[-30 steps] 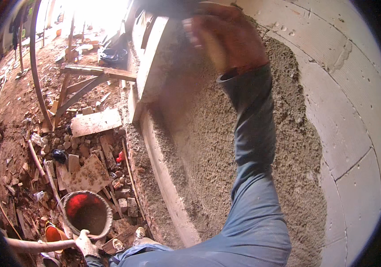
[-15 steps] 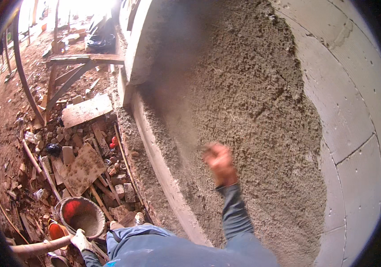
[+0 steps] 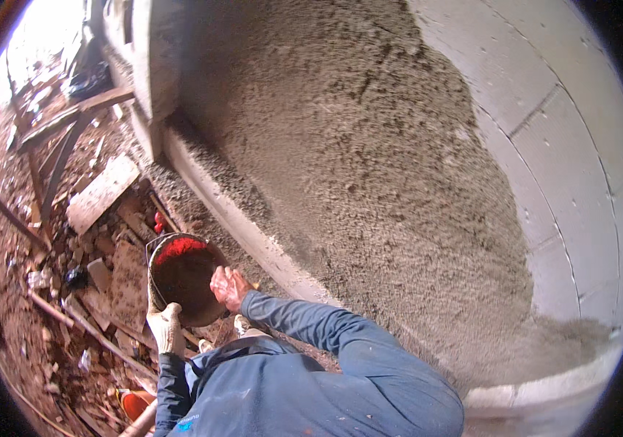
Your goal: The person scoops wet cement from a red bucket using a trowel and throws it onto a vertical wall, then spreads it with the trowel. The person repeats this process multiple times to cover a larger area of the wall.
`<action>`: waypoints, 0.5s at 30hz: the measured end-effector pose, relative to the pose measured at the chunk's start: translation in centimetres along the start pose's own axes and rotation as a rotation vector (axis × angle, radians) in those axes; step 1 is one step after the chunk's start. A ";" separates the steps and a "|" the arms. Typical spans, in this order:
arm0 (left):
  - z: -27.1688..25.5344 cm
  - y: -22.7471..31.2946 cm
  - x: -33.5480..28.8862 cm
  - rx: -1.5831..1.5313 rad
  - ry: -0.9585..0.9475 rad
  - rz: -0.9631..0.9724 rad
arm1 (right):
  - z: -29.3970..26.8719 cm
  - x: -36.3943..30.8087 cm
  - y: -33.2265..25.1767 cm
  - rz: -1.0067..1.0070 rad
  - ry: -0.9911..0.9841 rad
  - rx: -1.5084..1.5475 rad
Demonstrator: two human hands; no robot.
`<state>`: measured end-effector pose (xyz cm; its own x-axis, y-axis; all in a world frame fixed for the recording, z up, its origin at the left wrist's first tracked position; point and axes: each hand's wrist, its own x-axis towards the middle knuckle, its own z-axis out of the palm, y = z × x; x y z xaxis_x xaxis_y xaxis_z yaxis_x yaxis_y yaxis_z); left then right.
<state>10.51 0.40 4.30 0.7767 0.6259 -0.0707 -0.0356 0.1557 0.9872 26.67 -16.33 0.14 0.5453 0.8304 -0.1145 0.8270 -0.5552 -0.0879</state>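
Note:
A dark bucket point(image 3: 180, 248) with a red-smeared inner wall is tilted in front of my body, and its inside lies in shadow. My left hand point(image 3: 167, 329), in a pale knitted glove, grips the bucket's near left rim. Bare and closed, my right hand point(image 3: 230, 287) is at the bucket's right rim. What its fingers hold is hidden; a small yellowish tip shows beside it. To the right rises a wall with rough grey wet mortar point(image 3: 370, 167) spread over it.
Pale blocks point(image 3: 544, 146) show beyond the mortar's edge. A concrete ledge point(image 3: 231, 211) runs along the wall's foot. On the left lie rubble, boards point(image 3: 104, 193) and poles, with a wooden trestle point(image 3: 71, 120) farther off. An orange container point(image 3: 135, 403) sits at lower left.
My right hand has come down from the mortared wall to the bucket. The bucket, which stood on the ground at lower left, is now raised and tilted in my left hand. The view has shifted.

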 end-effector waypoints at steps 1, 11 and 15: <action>0.4 0.1 0.4 0.005 -0.026 -0.004 | 0.5 -1.2 0.4 -0.010 0.044 0.092; 3.2 -1.3 1.2 0.071 -0.401 -0.140 | 6.2 -6.3 1.4 0.186 0.191 -0.117; 5.8 -0.2 0.0 0.045 -0.565 -0.120 | 6.8 -11.9 0.6 0.353 0.276 0.216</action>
<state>14.12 -4.08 4.96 0.9893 0.0989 -0.1073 0.0906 0.1599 0.9830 19.80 -26.85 -5.31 0.8269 0.5553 0.0891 0.5542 -0.7774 -0.2976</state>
